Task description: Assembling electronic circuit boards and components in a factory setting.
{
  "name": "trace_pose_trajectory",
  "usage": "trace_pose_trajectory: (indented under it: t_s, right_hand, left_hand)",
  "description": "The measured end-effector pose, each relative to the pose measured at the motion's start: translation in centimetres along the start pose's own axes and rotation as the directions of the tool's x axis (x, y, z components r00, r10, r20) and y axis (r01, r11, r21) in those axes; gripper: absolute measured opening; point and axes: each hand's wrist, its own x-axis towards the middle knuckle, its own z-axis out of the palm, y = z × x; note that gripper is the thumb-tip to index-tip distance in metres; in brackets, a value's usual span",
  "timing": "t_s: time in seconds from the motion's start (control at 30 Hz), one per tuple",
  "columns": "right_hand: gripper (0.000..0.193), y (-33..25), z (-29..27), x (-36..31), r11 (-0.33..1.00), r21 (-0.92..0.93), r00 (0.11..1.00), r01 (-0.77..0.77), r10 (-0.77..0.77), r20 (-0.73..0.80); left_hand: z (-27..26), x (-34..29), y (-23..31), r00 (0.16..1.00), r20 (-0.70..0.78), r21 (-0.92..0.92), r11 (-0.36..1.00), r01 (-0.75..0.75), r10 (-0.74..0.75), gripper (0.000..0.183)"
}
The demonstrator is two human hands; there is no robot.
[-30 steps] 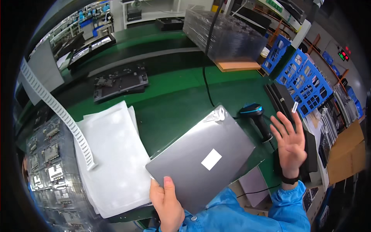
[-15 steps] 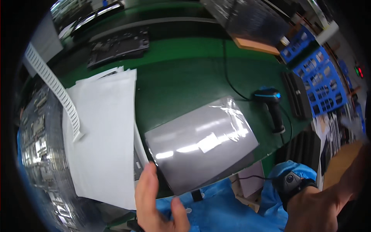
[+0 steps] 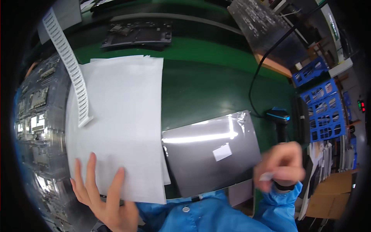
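The gray panel [image 3: 201, 166] lies flat on the green table [image 3: 205, 89], close to the worker's front, neither hand on it. From where I stand, that piece looks well along: clear film [image 3: 242, 119] covers it, wrinkled at its one o'clock corner, and a white label [image 3: 222, 152] sits just off its middle. What seems left open is a small white piece [image 3: 266, 176] at the right hand's fingertips, not yet laid on anything I can see.

That right hand [image 3: 281, 164] is at three o'clock from the panel, its fingers curled in and blurred; whether they pinch the piece or it merely clings there, I cannot tell. The left hand [image 3: 102, 203], at eight o'clock, has its fingers spread apart over the near edge of the white sheets [image 3: 127, 127] (pressing or just hovering, I can't say). Those sheets lie right beside the panel, at nine to ten o'clock, and a printed strip [image 3: 71, 65] trails onto them.

Farther out, a handheld scanner [image 3: 279, 115] rests at two o'clock, held by nobody, with the blue basket [image 3: 326, 112] beyond it. Bagged circuit boards [image 3: 38, 127] crowd nine o'clock; a dark chassis [image 3: 137, 36] lies at eleven, apart from both hands.
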Motion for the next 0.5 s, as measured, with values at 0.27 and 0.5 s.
trace_pose_trajectory:
  t_s: [0.27, 0.5]
  right_hand:
    - [0.018, 2.7, -1.7, 2.4, 0.697, -0.428, 0.818, -0.575, 0.491, -0.300]
    - [0.022, 3.2, -3.6, 2.8, 0.683, -0.442, 0.809, -0.582, 0.544, -0.225]
  left_hand:
    - [8.0, -7.8, -10.3, 0.650, -0.594, -0.192, 0.700, -0.688, 0.475, 0.038]
    - [10.3, -18.7, -10.9, 0.938, -0.097, -0.241, 0.907, -0.346, 0.332, 0.072]
